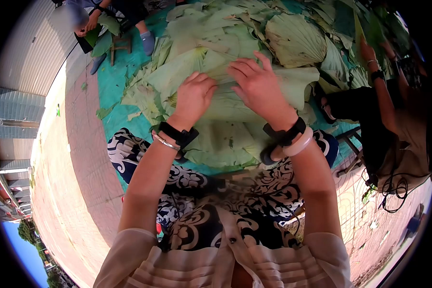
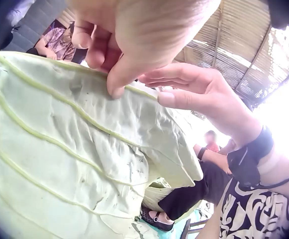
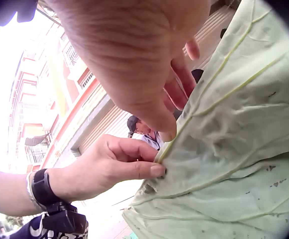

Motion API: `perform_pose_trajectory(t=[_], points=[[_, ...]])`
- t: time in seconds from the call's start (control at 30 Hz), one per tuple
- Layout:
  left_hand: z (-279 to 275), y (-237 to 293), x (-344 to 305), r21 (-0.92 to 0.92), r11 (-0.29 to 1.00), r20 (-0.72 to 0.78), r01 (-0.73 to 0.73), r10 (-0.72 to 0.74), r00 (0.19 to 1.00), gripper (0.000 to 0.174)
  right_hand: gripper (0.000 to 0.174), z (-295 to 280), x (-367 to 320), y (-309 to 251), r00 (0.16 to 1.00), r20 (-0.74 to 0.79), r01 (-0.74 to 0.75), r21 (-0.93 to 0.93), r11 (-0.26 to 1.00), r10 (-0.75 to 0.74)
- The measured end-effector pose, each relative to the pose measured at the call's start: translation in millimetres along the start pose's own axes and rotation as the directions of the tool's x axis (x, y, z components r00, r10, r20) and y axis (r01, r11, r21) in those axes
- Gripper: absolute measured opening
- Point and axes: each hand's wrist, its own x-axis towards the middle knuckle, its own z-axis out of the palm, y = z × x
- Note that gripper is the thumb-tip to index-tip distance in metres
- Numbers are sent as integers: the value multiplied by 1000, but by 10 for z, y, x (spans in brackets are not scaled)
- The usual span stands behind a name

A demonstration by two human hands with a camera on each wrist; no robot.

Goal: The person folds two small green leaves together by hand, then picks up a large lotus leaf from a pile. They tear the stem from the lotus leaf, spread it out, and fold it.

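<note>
A large pale green lotus leaf (image 1: 228,103) with raised veins stands up in front of the person, its upper edge folded or lifted. The left hand (image 1: 193,98) pinches this edge; in the left wrist view its thumb (image 2: 118,82) lies on the near face, the other fingers behind. The right hand (image 1: 264,86) is just to the right along the same edge, its fingers loosely spread. In the right wrist view, the right thumb (image 3: 167,127) touches the edge vein, with the other fingers partly hidden behind the leaf.
A broad pile of lotus leaves (image 1: 211,36) covers a green ground sheet (image 1: 113,103). One dull, browner leaf (image 1: 295,41) tops it at the right. Another person's hand (image 1: 369,50) is at the right; a seated person holds a leaf (image 1: 111,24) at the upper left.
</note>
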Motion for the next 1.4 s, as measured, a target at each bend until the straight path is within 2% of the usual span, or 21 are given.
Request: perform_pose_trajectory(t=[0.03, 0.13, 0.27, 0.4, 0.53, 0.63, 0.73, 0.83, 0.93, 1.0, 1.03, 1.13, 1.23, 1.33, 1.4], points=[[-25, 56, 40, 13, 1000, 13, -28, 28, 1000, 8, 34, 59, -19, -38, 999, 30, 15, 11, 1000, -15], [-80, 191, 132, 30, 994, 44, -101, 99, 994, 9, 19, 95, -40, -66, 990, 144, 5, -23, 1000, -1], [-170, 216, 170, 8, 990, 71, -141, 140, 988, 10, 5, 45, -59, 0, 994, 108, 19, 23, 1000, -21], [-261, 162, 157, 6, 984, 101, -176, 175, 979, 7, 3, 63, -104, 44, 995, 99, 18, 94, 995, -27], [-388, 49, 148, 29, 983, 99, -182, 178, 979, 8, 8, -3, -155, 160, 997, 70, -28, 195, 980, 14], [-510, -62, 144, 75, 982, 104, -174, 166, 981, 8, 12, -98, -155, 232, 989, 144, -56, 146, 988, 35], [-614, -219, 126, 120, 981, 91, -152, 141, 986, 8, 11, -132, -232, 354, 989, 125, -88, 109, 990, 74], [-757, -441, 58, 189, 977, 70, -98, 86, 994, 6, 11, -144, -271, 527, 972, 188, -141, 0, 990, 138], [-953, -694, -40, 261, 965, 37, -36, 27, 999, 5, 8, -208, -373, 697, 967, 0, -254, 58, 965, 255], [-1078, -768, -114, 265, 964, 7, -29, 29, 1000, 7, 10, -285, -372, 719, 933, -57, -345, 135, 929, 355], [-1109, -780, -129, 274, 962, 1, -21, 22, 1000, 7, 11, -315, -352, 701, 912, -80, -385, 176, 906, 403], [-1158, -759, -122, 284, 959, -13, -15, 19, 1000, 7, 22, -293, -305, 624, 861, 5, -480, 337, 810, 509], [-1157, -669, -72, 275, 961, -15, -35, 40, 999, 7, 44, -300, -216, 512, 911, -108, -355, 290, 889, 399], [-1157, -583, -12, 248, 967, -10, -61, 65, 998, 6, 65, -175, -174, 550, 871, -116, -373, 477, 796, 478], [-1177, -501, 30, 227, 970, -5, -80, 84, 996, 6, 69, -119, -153, 637, 813, -31, -439, 623, 647, 582]])
